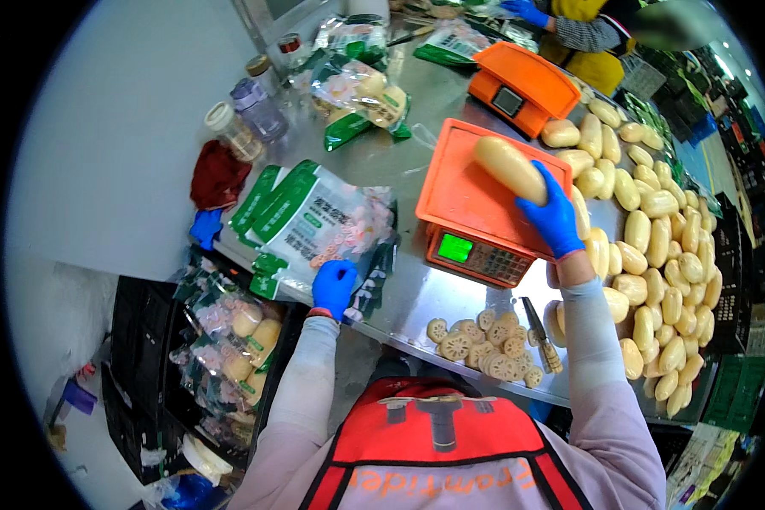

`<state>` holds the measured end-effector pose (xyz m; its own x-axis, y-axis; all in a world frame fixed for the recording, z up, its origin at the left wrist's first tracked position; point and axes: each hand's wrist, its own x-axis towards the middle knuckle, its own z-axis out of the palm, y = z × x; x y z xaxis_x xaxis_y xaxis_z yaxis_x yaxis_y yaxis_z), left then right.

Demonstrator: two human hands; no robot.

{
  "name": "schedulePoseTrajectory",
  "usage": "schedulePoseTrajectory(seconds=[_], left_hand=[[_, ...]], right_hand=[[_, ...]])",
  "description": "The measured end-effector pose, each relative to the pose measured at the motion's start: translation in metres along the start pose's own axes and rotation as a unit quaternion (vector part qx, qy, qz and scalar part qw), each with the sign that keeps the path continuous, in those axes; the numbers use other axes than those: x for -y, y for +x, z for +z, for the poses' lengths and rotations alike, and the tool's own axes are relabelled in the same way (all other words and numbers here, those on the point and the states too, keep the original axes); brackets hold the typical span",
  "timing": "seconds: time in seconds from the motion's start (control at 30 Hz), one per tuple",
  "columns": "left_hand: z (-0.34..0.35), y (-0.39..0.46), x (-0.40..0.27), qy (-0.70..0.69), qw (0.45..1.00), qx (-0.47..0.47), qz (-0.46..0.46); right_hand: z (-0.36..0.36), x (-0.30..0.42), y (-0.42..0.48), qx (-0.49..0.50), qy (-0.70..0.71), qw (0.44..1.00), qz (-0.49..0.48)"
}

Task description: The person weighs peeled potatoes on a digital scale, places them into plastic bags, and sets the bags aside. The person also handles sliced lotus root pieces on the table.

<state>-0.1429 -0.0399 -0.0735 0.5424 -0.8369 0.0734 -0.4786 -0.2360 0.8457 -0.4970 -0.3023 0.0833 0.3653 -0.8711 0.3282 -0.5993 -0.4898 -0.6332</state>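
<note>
My right hand [553,213], in a blue glove, holds one end of a peeled lotus root segment [508,167] over the orange pan [465,182] of a digital scale. The root slants across the pan, and I cannot tell whether it touches it. The scale's green display [455,248] is lit. My left hand [334,288], also blue-gloved, has its fingers curled at the near edge of a stack of flat printed plastic bags [306,223]. Whether it pinches the film is hidden. Sliced lotus root [487,344] lies at the table's front edge, beside a wooden-handled knife [540,335].
Many peeled lotus roots [659,255] are piled at the right. Filled bags stand on the table [360,95] and in a black crate [229,357] at lower left. A second orange scale [525,86], bottles [258,108] and another person's gloved hand [527,11] are farther back.
</note>
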Motion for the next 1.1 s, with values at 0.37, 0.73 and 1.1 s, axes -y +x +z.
schedulePoseTrajectory(seconds=[0.37,0.73,1.1], left_hand=[[-0.015,0.003,-0.081,0.044,0.996,0.053,0.063],[-0.017,-0.009,-0.113,0.015,0.978,0.039,0.205],[0.0,-0.028,-0.172,0.049,0.96,0.074,0.266]], right_hand=[[0.076,0.136,-0.145,0.304,0.671,0.554,0.388],[0.102,0.131,-0.146,0.328,0.456,0.762,0.323],[0.114,0.135,-0.144,0.298,0.226,0.914,0.156]])
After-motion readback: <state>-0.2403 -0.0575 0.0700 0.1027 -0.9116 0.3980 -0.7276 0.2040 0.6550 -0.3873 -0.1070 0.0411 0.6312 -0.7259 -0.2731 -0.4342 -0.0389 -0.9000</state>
